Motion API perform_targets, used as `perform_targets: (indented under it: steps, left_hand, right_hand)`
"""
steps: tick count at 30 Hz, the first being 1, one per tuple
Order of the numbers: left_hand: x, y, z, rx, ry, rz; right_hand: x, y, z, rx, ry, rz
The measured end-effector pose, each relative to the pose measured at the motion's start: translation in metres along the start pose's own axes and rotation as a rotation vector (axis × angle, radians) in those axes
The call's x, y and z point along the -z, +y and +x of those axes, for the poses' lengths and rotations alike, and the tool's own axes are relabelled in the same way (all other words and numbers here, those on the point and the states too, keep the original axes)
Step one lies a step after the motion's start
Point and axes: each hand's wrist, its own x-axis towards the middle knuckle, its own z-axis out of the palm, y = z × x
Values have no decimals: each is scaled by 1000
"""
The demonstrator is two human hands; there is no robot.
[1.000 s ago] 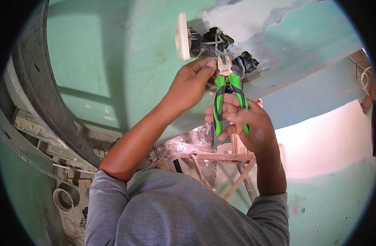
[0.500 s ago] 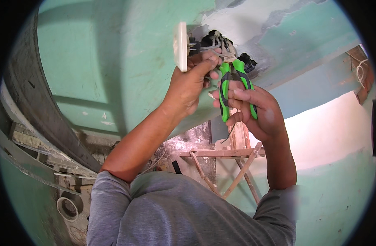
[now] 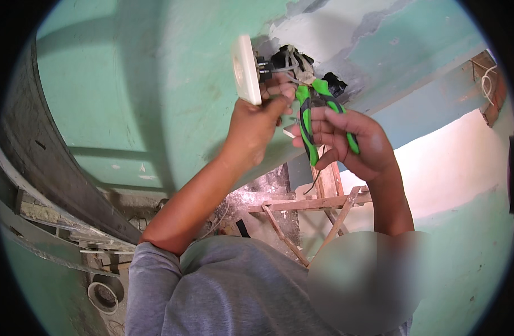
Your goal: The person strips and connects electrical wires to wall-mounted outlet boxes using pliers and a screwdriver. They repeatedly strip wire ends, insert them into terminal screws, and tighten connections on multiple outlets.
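Observation:
My right hand holds green and dark-grey pliers by their handles, its fingers curled between and around them. The jaws sit among pale wires at two ragged, dark-lined holes in a green and white patched wall. A white square electrical fitting, with a black back, hangs from the wires on the left, tilted edge-on. My left hand is just under it, fingers curled behind its lower part near the wires. What they grip is hidden.
A curved grey beam runs down the left side. Low behind my arms stand a wooden trestle and, at lower left, a bucket among debris. A white cable hangs at far right. A blurred patch covers the lower right.
The pliers and my right hand have risen and shifted right. My left hand has slid under the white fitting, which has moved slightly left and lower in view. The view has shifted somewhat.

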Motion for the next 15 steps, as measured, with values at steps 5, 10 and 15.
perform_targets:
  steps: [5,10,15]
  left_hand:
    - [-3,-7,-28,136,-200,61]
    - [-12,-10,-53,112,-190,-64]
    - [3,-10,-64,-6,-213,-29]
  right_hand:
    - [-32,23,-25,-73,191,-366]
    - [-32,50,-34,242,82,-848]
    - [13,15,-28,584,716,-792]
